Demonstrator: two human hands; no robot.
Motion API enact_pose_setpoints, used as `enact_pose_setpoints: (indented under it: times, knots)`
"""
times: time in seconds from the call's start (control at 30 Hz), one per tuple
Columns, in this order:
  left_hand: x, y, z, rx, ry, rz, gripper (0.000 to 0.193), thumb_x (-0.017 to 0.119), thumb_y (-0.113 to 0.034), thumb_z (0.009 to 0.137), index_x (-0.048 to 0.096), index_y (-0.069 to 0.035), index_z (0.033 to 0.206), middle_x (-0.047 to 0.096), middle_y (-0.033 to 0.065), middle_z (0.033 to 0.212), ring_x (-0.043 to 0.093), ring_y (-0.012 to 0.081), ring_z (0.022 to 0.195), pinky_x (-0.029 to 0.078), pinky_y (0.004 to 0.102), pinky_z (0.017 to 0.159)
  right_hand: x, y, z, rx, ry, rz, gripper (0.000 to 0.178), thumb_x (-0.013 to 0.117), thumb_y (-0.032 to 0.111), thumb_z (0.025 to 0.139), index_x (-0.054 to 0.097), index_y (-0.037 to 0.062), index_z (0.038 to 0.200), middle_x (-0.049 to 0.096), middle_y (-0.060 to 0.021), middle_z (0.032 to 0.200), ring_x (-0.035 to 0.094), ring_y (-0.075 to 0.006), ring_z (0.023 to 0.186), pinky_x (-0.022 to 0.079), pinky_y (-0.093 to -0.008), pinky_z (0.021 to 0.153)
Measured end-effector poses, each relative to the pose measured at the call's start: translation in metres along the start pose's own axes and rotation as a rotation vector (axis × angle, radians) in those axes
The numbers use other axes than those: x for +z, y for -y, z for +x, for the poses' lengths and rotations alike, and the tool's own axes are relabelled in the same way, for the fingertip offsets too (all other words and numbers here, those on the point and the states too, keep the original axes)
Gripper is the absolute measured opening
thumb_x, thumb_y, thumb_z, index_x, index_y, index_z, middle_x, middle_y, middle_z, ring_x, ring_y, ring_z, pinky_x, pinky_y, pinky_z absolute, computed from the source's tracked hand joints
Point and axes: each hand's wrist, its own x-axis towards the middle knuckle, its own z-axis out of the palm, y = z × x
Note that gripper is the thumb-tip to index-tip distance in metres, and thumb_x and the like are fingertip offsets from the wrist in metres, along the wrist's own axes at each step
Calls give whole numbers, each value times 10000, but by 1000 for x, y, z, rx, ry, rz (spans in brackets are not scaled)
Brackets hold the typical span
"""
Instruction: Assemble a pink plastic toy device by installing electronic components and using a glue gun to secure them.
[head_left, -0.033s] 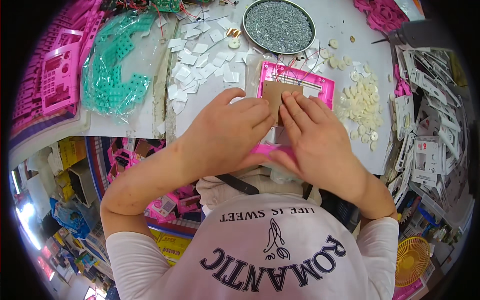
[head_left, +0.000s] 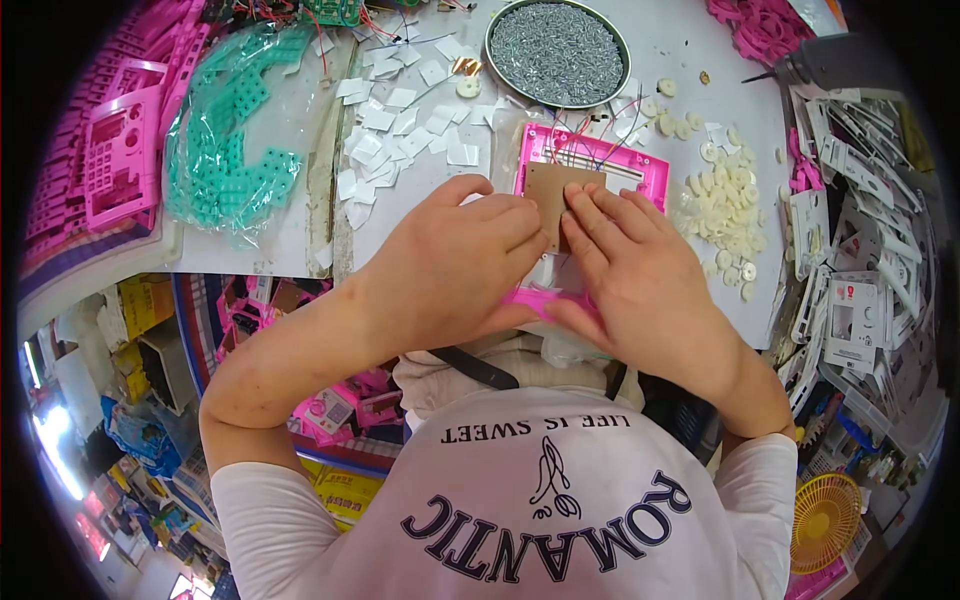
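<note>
The reference item is the pink casing [head_left: 655, 178], located in front of me between my hands. A flat brown board [head_left: 553, 185] lies over its open interior; thin wires [head_left: 592, 142] show at its far end.

Right hand [head_left: 645, 260]: my fingers lie extended on the board, thumb at the casing's near edge. Left hand [head_left: 450, 255]: my fingers are curled at the casing's left side. The fingertips are hidden; I cannot tell whether they grip.

Containers, by position from the casing:
- Just beyond: round metal tray [head_left: 570, 105], filled with small grey screws [head_left: 555, 50].
- Well to the left: clear plastic bag [head_left: 280, 110], holding teal keypads [head_left: 270, 185].
- Near right, well apart: yellow basket [head_left: 825, 520]; contents not distinguishable.

Loose parts: cream discs [head_left: 735, 195] sit in a pile right of the casing; white squares [head_left: 400, 120] are scattered to its left.
</note>
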Motion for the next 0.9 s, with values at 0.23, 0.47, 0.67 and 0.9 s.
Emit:
enact_pose_setpoints:
  times: [0.23,0.47,0.67,0.9]
  knots:
    - [-5,-15,3,-50,156,28,679,804,-339,701,627,6,1258,629,118,1258,554,241,1245,432,420,1032,1,-9,4,-12,18,22,667,712,379,820,606,-106,1267,560,-241,1395,524,-337,1266,372,-466,1118]
    - [-2,15,-6,68,2,47,593,773,-328,741,657,-72,1262,611,66,1375,526,240,1333,398,478,1061,0,4,11,-11,83,-210,673,729,318,799,576,-104,1300,544,-227,1413,515,-336,1269,355,-466,1135]
    - [0,21,-4,74,7,-25,497,737,-261,785,669,-116,1255,619,57,1367,540,227,1322,398,481,1055,3,-10,10,-36,20,17,650,714,296,807,576,-124,1284,541,-255,1399,487,-379,1313,348,-482,1145]
    - [-19,95,55,-99,-304,-292,180,704,-210,852,708,-78,974,730,73,954,701,269,916,525,373,832,6,2,10,24,24,-87,628,713,283,807,589,-125,1269,534,-264,1402,491,-382,1305,363,-481,1123]
